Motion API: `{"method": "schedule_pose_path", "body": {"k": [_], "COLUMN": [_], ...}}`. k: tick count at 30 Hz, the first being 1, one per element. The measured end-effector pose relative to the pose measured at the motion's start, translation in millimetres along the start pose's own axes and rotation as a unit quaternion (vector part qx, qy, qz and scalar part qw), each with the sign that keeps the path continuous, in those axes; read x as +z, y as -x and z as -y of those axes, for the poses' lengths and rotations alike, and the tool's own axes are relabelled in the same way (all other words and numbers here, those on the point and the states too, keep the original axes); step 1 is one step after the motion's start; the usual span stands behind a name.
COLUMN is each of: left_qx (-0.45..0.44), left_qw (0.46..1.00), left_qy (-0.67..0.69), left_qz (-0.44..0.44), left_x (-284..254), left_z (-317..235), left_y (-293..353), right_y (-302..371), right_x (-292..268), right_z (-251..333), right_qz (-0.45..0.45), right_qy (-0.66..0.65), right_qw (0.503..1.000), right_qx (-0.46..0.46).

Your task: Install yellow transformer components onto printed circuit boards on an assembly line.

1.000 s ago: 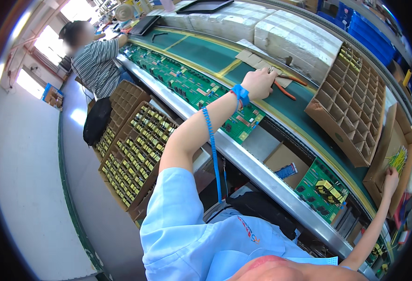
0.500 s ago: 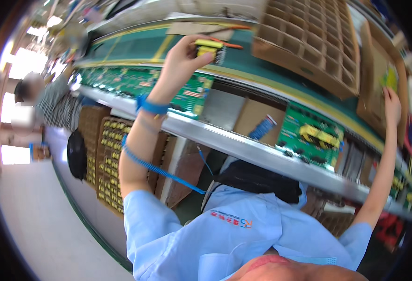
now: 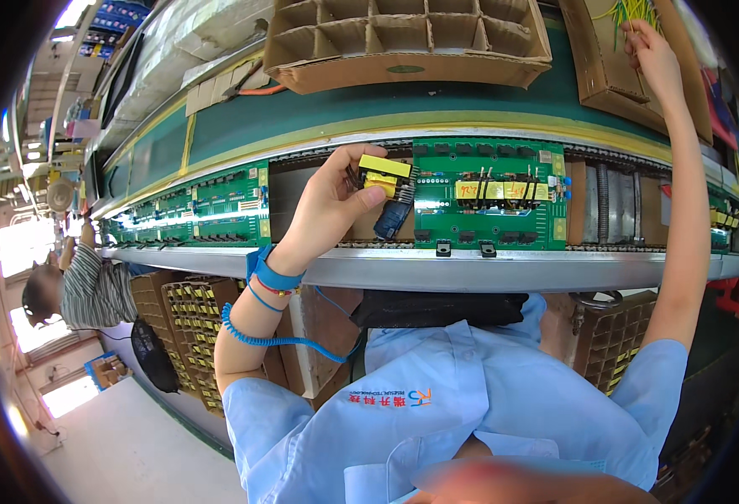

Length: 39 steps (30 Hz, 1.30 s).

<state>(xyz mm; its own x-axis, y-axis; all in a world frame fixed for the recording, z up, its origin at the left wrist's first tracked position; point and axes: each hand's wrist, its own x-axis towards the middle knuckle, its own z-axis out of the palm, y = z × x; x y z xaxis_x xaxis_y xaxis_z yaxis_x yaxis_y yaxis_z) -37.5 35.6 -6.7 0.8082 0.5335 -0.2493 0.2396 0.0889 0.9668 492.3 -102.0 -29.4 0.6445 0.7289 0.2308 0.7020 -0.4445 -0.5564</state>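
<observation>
My left hand (image 3: 336, 197) is closed around a yellow transformer (image 3: 386, 168) with metal pins along its right side. It hovers over the conveyor, beside the left edge of a green circuit board (image 3: 432, 227). A yellow transformer (image 3: 504, 191) sits on that board, with dark strips across it. Below the held transformer lies a dark blue cylindrical part (image 3: 393, 220), partly covered by my hand. Far right, my right hand (image 3: 651, 55) reaches into a cardboard box (image 3: 596, 63), its fingers pinched at thin yellow-green strands (image 3: 630, 13), perhaps wires or cable ties.
A divided cardboard box (image 3: 403, 71) stands on the green bench behind the conveyor. More circuit boards (image 3: 193, 210) line the conveyor to the left. Trays of yellow transformers (image 3: 197, 328) are stacked below at left. A blue coiled cord (image 3: 260, 340) hangs from my left wrist. Another person (image 3: 92, 290) works far left.
My left hand has come down from above the green bench to the conveyor with the transformer still held. My right hand stays at the strands in the box. The whole view has shifted.
</observation>
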Motion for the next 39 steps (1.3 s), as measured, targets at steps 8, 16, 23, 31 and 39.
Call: {"method": "schedule_pose_path", "body": {"k": [8, 16, 23, 31, 39], "left_qx": [-0.002, 0.004, 0.181, 0.172, 0.161], "left_qw": [1.000, 0.985, 0.875, 0.860, 0.833], "left_qy": [-0.026, -0.168, -0.449, -0.472, -0.521], "left_qz": [0.009, 0.026, 0.029, 0.091, 0.093], "left_x": [2.2, 16.3, 40.4, 34.7, 43.2], "left_z": [2.1, -23.2, -38.1, -44.8, -48.7], "left_y": [-9.4, -7.2, -8.1, -12.3, -14.7], "right_y": [42.9, 43.9, 41.8, 20.0, 20.0], "right_x": [-4.2, -6.4, -4.7, -1.2, 1.3], "right_z": [100.9, 106.5, 98.5, 46.4, 46.7], "right_qz": [-0.030, -0.014, -0.037, 0.008, -0.002], "right_qy": [-0.108, -0.130, -0.051, -0.028, 0.029], "right_qw": [0.992, 0.990, 0.998, 1.000, 0.999], "right_qx": [0.057, 0.054, -0.016, 0.011, -0.031]}}
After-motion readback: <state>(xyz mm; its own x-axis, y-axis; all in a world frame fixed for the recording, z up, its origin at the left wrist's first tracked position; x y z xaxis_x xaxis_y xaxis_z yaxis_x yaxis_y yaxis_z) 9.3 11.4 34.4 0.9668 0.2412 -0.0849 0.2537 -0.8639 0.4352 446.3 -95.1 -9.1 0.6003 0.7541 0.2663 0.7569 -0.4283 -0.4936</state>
